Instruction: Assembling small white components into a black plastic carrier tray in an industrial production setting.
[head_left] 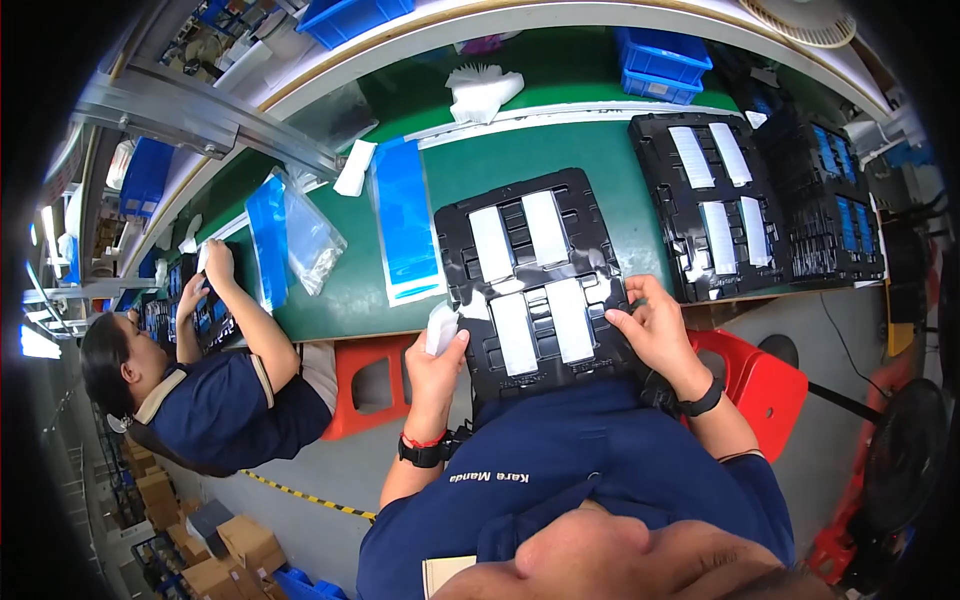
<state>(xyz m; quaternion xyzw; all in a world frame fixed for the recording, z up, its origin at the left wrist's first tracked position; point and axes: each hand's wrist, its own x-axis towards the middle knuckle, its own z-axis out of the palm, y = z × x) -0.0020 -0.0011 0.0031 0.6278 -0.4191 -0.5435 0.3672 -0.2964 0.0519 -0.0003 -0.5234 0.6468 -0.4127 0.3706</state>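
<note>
Navy shirt cloth [590, 470] sits closest to my remote view, and just beyond it lies the black tray [455, 240], its near end jutting past the edge of the green bench [350, 290]. Four white strips [545, 228] rest in this tray, two by two. The hands are apart, one at each side of it: the left hand [432, 375] pinches a white slip [440, 328] at the left rim (I can't tell from here whether it grips the tray too), while the right hand [660, 330] clasps the right rim, thumb on top. A red stool [770, 390] shows to the tray's right. Left of the tray, I see a blue film sheet [405, 215] lying flat, then a clear plastic bag [312, 240]. Right of it lies another tray [702, 193], also black, with four strips (a stack of similar trays [800, 190] stands just beside). Well left of the tray, a co-worker [225, 405] sits with both arms raised. Beyond its far end I make out heaped white paper [485, 95], and off to the right, two blue bins [665, 70], one atop the other.
</note>
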